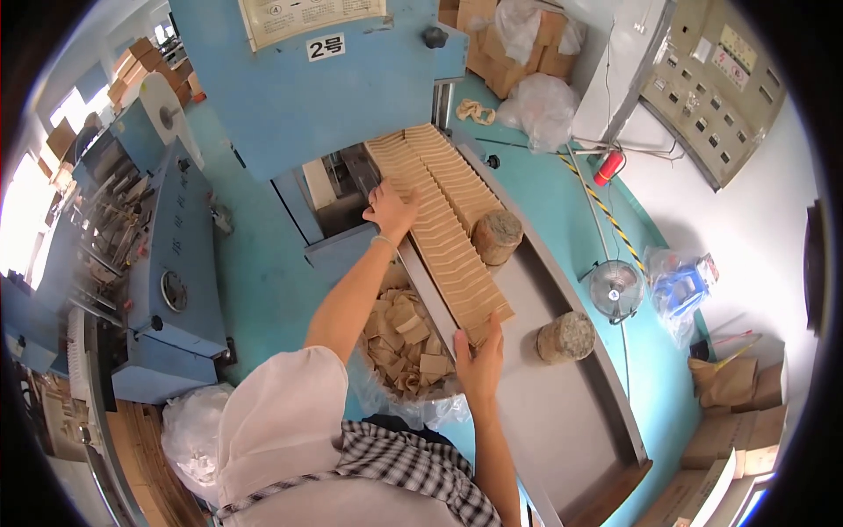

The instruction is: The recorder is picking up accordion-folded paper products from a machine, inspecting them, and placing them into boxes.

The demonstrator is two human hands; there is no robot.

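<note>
Your right hand (479,373) is at the near end of the left row of folded brown paper pieces (457,272), thumb and fingers apart across its end; you cannot tell here whether they squeeze. Keep that push light and square, so the overlapping pieces don't buckle.

The row lies along the left side of the metal table (575,439), its end unbacked, while a rough cylinder (497,239) stands at the end of the right row (452,171).

Farther up, your left hand (392,211) has its fingers spread at the row's left edge; guide it straight, keeping fingertips clear of the blue machine's (329,105) opening.
</note>
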